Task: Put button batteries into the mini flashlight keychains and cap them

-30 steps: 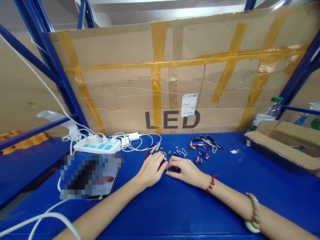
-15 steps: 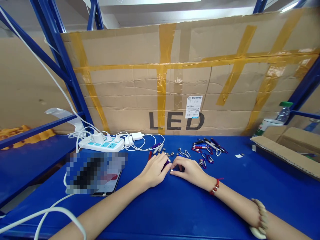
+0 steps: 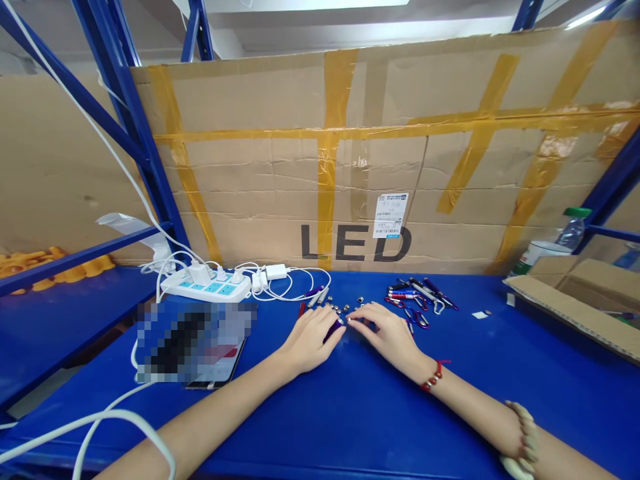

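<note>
My left hand (image 3: 309, 339) rests on the blue table (image 3: 350, 407) with its fingers curled around a small purple tube-shaped piece (image 3: 333, 329). My right hand (image 3: 387, 331) lies just to its right, fingers reaching forward and pinched at a small silver cap (image 3: 349, 321) next to the purple piece's tip. A row of several small silver caps (image 3: 340, 308) lies just beyond the fingertips. Further right sits a pile of small coloured pen-like lights with carabiner clips (image 3: 417, 297).
A white power strip (image 3: 206, 286) with chargers and white cables stands at the back left. A pixelated flat device (image 3: 193, 343) lies left of my hands. An open cardboard box (image 3: 575, 297) and a plastic bottle (image 3: 553, 245) stand at the right. A taped cardboard sheet (image 3: 375, 160) walls the back.
My right hand has moved forward and its fingers have stretched toward the silver caps. The camera has shifted slightly. My left hand stays on the purple piece.
</note>
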The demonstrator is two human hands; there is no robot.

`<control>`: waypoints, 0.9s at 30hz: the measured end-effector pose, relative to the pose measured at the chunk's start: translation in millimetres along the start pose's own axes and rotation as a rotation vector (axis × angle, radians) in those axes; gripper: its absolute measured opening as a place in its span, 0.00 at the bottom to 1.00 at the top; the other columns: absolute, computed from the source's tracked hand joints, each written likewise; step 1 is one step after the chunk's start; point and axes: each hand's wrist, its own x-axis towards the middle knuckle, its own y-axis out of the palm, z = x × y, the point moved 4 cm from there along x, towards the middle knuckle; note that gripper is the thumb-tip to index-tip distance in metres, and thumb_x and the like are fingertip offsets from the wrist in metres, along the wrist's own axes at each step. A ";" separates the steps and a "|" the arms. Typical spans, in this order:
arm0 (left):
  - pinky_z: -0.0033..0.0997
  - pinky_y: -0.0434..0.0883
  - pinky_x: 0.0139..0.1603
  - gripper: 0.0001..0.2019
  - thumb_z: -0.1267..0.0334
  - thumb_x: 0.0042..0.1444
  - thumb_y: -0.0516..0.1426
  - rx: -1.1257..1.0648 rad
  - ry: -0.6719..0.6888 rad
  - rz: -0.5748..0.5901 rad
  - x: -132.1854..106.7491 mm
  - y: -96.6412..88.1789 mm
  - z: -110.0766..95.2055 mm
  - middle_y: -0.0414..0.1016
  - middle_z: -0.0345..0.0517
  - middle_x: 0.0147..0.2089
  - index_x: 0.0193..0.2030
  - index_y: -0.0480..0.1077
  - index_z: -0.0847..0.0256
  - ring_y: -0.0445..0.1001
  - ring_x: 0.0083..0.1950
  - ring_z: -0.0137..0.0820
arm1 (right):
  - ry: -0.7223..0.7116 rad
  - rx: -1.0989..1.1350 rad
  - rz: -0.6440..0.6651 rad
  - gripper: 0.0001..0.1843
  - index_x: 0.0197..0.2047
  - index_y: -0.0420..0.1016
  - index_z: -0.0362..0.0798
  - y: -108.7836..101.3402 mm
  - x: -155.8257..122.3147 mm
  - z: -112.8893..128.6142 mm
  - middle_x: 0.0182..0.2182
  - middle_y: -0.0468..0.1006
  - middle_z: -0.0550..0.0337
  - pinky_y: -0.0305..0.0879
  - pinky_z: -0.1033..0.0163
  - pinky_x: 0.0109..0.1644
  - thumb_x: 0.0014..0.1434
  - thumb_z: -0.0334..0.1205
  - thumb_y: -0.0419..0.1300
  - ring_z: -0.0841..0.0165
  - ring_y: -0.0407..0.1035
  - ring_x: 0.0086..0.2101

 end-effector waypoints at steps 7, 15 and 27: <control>0.32 0.64 0.37 0.11 0.60 0.62 0.45 -0.007 0.082 0.001 -1.3 3.5 -1.2 0.70 0.42 0.36 0.39 0.64 0.62 0.67 0.37 0.31 | -0.225 0.110 -0.212 0.07 0.39 0.73 0.47 -10.6 -1.8 10.5 0.36 0.73 0.59 0.63 0.66 0.45 0.56 0.33 0.58 0.73 0.67 0.37; 0.31 0.63 0.32 0.15 0.59 0.64 0.41 0.054 0.107 -0.039 -0.7 -0.1 -2.8 0.68 0.45 0.31 0.36 0.64 0.64 0.66 0.32 0.31 | -0.236 0.162 -0.118 0.07 0.39 0.72 0.46 -8.2 -2.5 15.9 0.35 0.72 0.59 0.64 0.71 0.35 0.57 0.32 0.57 0.75 0.66 0.35; 0.30 0.63 0.33 0.14 0.60 0.64 0.41 0.025 0.130 -0.012 -0.3 1.1 -3.4 0.67 0.45 0.31 0.36 0.63 0.65 0.65 0.32 0.31 | -0.323 0.133 -0.114 0.10 0.43 0.72 0.46 -7.1 -5.2 15.1 0.36 0.72 0.58 0.66 0.68 0.40 0.56 0.31 0.58 0.74 0.66 0.37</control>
